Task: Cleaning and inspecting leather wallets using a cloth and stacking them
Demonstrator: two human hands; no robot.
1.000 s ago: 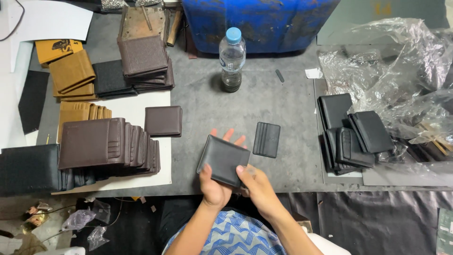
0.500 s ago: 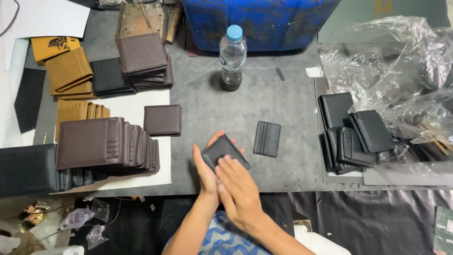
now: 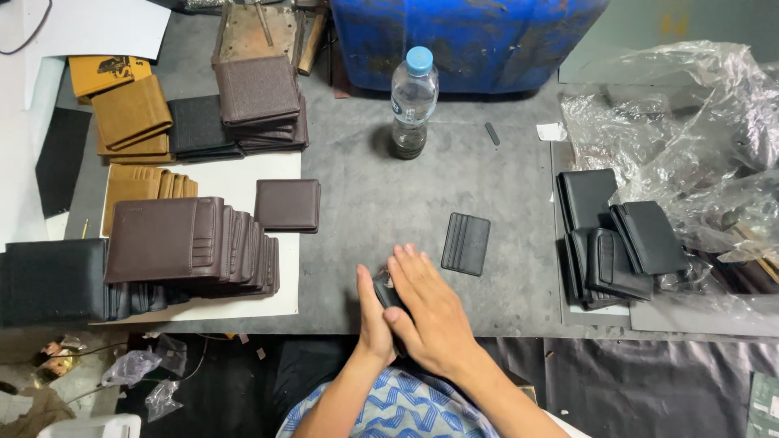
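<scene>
the person is pressing a black wallet (image 3: 383,289) near the front edge of the desk (image 3: 365,195), the left hand (image 3: 373,318) gripping its side while the right hand (image 3: 428,312) is lying flat and unclenched on top. pressing evenly along the fold would likely be keeping it neat, clear of the card holder (image 3: 466,243) just beside.

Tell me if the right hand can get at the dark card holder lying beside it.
Probably yes: the right hand rests on a black wallet, and bare table separates it from the card holder.

Water bottle (image 3: 414,101), brown wallets (image 3: 191,243), blue tub (image 3: 471,40), plastic wrap (image 3: 690,122).
</scene>
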